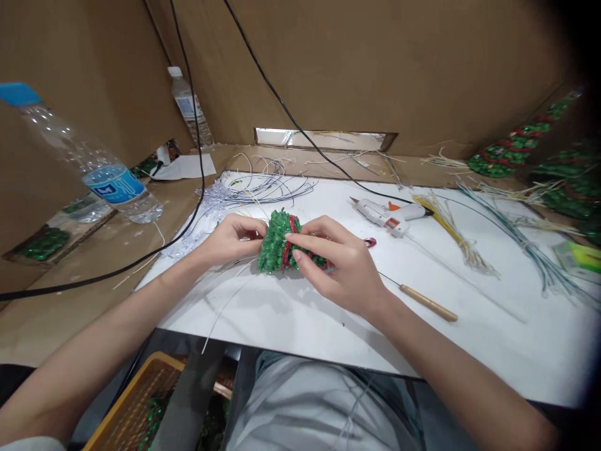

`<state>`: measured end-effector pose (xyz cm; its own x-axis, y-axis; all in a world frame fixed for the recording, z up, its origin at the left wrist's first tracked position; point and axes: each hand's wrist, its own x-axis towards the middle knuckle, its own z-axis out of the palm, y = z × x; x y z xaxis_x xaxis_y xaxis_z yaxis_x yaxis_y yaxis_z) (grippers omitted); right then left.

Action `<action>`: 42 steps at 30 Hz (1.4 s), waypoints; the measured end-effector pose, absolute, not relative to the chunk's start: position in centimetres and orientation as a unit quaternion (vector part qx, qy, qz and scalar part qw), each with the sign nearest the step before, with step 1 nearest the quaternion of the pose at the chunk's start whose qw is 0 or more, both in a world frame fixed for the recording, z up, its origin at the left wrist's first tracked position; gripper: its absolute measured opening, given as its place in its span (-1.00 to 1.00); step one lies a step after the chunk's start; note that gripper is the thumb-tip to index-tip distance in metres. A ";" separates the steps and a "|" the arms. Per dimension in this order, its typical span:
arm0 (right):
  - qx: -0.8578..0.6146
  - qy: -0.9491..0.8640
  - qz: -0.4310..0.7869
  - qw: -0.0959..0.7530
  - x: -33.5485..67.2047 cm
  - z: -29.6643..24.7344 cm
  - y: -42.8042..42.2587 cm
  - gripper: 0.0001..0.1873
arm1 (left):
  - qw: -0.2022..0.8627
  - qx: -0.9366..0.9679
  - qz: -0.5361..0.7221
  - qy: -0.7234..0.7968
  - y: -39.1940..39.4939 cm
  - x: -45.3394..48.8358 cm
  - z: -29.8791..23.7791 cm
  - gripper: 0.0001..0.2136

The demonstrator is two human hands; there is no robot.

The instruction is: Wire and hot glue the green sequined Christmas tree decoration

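Between my two hands, just above the white board [291, 307], lies a small green tinsel Christmas tree [277, 241] with a red band round it, tilted on its side. My right hand [340, 257] is closed round its narrower right part, thumb and fingers pressing on the red band. At the wide left end, the fingers of my left hand [237, 237] are pinched together against the tree's base; their tips are partly hidden. Thin white wires [220, 307] stick out below my left hand. A wooden-handled tool [428, 303] with a thin metal shaft lies right of my right hand.
A glue gun [389, 215] rests at the back right, near bundles of yellow wire [453, 235] and green wire [521, 241]. Coiled wires [267, 188] lie behind my hands. Bottles [115, 185] stand left, beside a black cable [200, 144]. Finished-looking trees [514, 147] stand right.
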<state>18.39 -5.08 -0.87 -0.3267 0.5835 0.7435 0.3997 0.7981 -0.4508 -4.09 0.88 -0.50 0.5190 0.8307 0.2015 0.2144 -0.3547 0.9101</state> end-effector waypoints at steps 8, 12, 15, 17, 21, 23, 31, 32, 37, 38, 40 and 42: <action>-0.300 -0.818 0.093 0.482 18.4 -0.8 -5.1 -0.73 | 0.431 0.744 0.378 0.343 1.0 -4.1 -1.0 -0.81; -0.302 -0.821 0.093 0.476 18.4 -0.8 -5.2 -0.74 | 0.417 0.760 0.373 0.330 1.0 -4.3 -1.1 -0.83; -0.302 -0.824 0.095 0.470 18.4 -0.8 -5.2 -0.74 | 0.417 0.764 0.368 0.327 1.0 -4.5 -1.2 -0.83; -0.304 -0.828 0.096 0.462 18.5 -0.7 -5.3 -0.73 | 0.427 0.757 0.363 0.336 1.0 -4.5 -1.3 -0.83; -0.311 -0.841 0.077 0.436 18.6 -0.7 -5.4 -0.72 | 0.464 0.733 0.347 0.356 0.8 -4.2 -1.1 -0.77; -0.312 -0.850 0.056 0.422 18.7 -0.7 -5.4 -0.70 | 0.480 0.723 0.344 0.359 0.8 -4.0 -1.0 -0.75; -0.309 -0.850 0.053 0.425 18.8 -0.7 -5.3 -0.68 | 0.511 0.693 0.342 0.376 0.8 -3.6 -1.1 -0.80; -0.309 -0.845 0.060 0.432 18.9 -0.6 -5.2 -0.68 | 0.511 0.694 0.341 0.375 0.8 -3.6 -1.1 -0.81; -0.372 -0.791 0.058 0.482 21.2 1.2 -4.3 -0.75 | 0.511 0.697 0.340 0.371 1.0 -3.9 -1.6 -0.80; -0.401 -0.781 0.055 0.476 22.0 1.6 -4.1 -0.76 | 0.509 0.697 0.343 0.370 1.0 -3.9 -1.7 -0.80; -0.460 -0.774 0.052 0.433 23.8 2.4 -3.7 -0.76 | 0.504 0.700 0.347 0.368 1.0 -3.9 -1.7 -0.81; -0.497 -0.790 0.041 0.357 25.9 2.8 -3.5 -0.76 | 0.496 0.707 0.342 0.370 0.9 -3.9 -1.6 -0.83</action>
